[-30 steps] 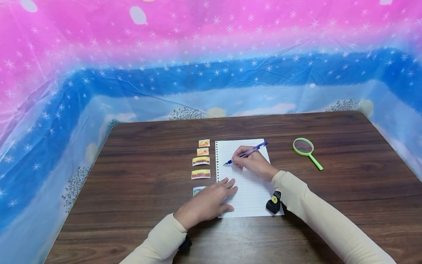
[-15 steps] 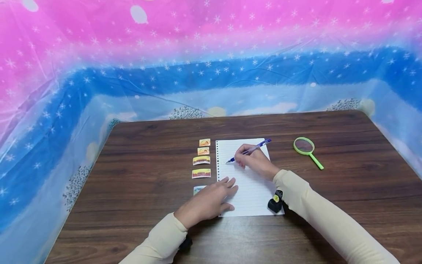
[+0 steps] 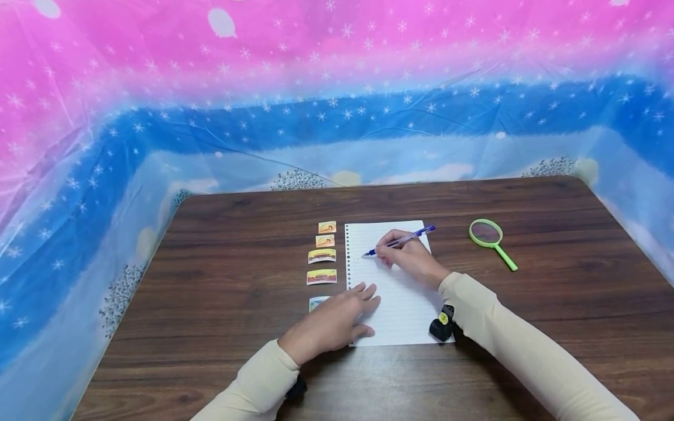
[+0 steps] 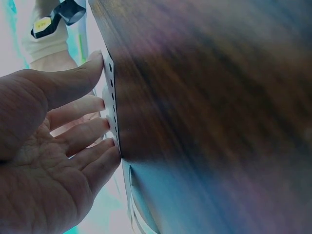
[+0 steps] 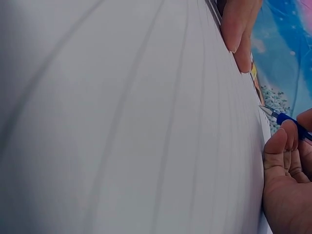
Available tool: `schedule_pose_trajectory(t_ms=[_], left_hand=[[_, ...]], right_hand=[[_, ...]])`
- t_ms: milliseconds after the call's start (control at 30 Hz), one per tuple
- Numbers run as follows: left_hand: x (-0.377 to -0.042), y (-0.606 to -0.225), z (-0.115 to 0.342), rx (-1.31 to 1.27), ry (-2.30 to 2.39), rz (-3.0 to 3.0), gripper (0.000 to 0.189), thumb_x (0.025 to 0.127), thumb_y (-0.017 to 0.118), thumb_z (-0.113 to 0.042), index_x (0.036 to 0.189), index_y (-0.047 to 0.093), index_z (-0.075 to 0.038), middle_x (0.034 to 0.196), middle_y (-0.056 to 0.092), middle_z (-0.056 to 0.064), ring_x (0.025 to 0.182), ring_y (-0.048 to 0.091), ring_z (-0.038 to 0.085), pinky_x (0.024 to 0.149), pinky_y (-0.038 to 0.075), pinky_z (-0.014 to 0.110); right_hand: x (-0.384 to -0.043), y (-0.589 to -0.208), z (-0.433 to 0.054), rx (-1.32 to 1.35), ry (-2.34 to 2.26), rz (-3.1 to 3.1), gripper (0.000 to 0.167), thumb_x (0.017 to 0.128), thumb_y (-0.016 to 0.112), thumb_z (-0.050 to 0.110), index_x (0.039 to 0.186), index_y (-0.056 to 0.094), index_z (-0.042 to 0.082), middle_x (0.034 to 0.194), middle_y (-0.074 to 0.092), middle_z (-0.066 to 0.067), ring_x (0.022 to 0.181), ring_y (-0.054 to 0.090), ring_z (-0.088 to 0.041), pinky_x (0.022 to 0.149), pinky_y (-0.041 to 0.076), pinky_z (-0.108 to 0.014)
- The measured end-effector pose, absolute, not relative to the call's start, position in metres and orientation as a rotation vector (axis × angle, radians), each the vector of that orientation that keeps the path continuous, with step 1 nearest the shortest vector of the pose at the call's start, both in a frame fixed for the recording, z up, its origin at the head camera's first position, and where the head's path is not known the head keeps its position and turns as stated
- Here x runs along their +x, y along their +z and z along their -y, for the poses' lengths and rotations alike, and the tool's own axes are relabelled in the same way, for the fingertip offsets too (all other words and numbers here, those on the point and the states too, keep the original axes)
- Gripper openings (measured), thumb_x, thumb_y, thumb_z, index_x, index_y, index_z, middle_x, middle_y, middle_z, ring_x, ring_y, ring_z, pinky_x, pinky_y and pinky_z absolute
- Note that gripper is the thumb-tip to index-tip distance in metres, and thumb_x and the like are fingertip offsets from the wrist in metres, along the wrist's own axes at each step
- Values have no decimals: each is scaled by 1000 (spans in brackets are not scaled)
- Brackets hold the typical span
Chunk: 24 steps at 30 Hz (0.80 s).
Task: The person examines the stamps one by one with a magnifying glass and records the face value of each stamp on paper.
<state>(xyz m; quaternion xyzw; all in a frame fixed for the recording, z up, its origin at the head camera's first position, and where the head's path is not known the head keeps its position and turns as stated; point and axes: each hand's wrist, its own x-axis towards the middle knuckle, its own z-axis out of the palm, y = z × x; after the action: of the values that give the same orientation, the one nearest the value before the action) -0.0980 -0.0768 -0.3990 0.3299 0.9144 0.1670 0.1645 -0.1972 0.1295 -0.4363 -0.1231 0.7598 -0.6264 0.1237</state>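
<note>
A sheet of lined paper [image 3: 400, 316] with punched holes down its left edge lies on the table. My right hand [image 3: 408, 257] pinches a blue pen [image 3: 421, 230], its tip at the upper left of the sheet beside faint marks. In the right wrist view the pen's metal tip [image 5: 265, 109] meets the paper, or nearly so. My left hand [image 3: 334, 318] rests with spread fingers on the sheet's lower left part. Left of the paper runs a column of small picture stamps: two orange ones [image 3: 326, 227], two yellow and red ones [image 3: 322, 276], and a bluish one [image 3: 317, 302] partly hidden by the left hand.
A green magnifying glass [image 3: 487, 233] lies right of the paper on the dark wooden table [image 3: 237, 263]. Behind the table hangs a pink and blue cloth [image 3: 316, 111] with snowflakes. Each wrist bears a black camera [image 3: 441, 328].
The pen tip and right hand have shifted slightly right and up along the sheet, and faint marks now show left of the tip. The left hand has stayed in place.
</note>
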Motion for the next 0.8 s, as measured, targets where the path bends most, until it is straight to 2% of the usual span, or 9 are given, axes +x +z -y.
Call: schedule_pose_trajectory(t_ms=[367,800], left_hand=[[-99,-400,76,924,454,-2606,56,96,72,-28,145,56,-7,156,43,12,148,34,29,116,35,43],[-98,-399,76,963,462,-2622,56,94,74,-26,143,57,-4,154,44,16,146,36,32,116,35,43]], right_hand=[[-197,-439,-130,-419,-1833,-2222,9,98,64,9,100,65,0,87,67,-12,72,61,-17,67,51,-26],[-197,-436,-130,-480,-1759,-2251,8,97,64,9,98,67,1,83,65,-15,71,59,-18,66,48,-26]])
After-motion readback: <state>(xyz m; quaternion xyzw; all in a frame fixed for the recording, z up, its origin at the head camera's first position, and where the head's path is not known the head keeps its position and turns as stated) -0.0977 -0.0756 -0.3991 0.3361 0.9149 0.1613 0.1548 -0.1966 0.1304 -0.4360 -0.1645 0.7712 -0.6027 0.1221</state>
